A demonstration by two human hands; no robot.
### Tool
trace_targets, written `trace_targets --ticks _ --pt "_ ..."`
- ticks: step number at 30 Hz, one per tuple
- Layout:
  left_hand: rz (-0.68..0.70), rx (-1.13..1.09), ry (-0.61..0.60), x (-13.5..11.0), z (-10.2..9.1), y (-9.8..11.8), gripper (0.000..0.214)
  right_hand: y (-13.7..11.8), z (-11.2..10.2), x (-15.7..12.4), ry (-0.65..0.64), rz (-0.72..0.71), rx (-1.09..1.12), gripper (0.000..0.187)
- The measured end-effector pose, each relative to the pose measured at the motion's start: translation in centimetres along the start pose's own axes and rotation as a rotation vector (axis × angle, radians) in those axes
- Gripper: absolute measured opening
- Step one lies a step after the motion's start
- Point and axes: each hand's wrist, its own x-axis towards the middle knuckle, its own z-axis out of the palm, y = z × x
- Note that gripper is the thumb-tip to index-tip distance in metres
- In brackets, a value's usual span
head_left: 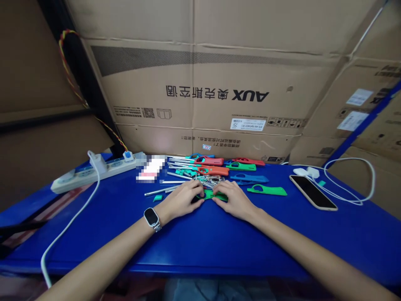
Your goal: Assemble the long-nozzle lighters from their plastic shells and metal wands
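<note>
Both hands meet at the middle of the blue table over a green lighter casing lying flat. My left hand, with a watch at its wrist, has its fingers curled onto the casing's left part. From the other side my right hand pinches its right part. Just behind them are loose metal tubes, small wire parts and teal pieces. Farther back lie a red long-necked lighter and an orange one. Blue casings and another green casing rest to the right. Fingers hide part of the held casing.
A white power strip with plugs stands at the left, its cable running over the front edge. At the right lie a phone and a looped white cable. Cardboard walls the back. A small teal piece lies left.
</note>
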Motion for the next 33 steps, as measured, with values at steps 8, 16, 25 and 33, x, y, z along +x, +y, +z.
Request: trace_targets --ticks 8,16,25,33 --pt "-0.065 -0.007 0.132 -0.5 -1.5 -1.7 0.012 0.0 -0.6 0.3 0.068 -0.004 0.026 0.005" --pt "-0.240 -0.003 0.101 -1.6 -2.9 -4.8 0.008 0.0 -1.1 5.8 0.054 -0.024 0.033 0.011" --pt "-0.272 0.056 0.058 -1.8 -3.0 -5.3 0.009 -0.5 0.5 7.6 -0.032 -0.040 -0.018 0.010" --pt "-0.324 0.106 0.057 -1.9 -3.1 -6.7 0.009 0.3 1.7 9.0 0.005 0.004 0.048 0.009"
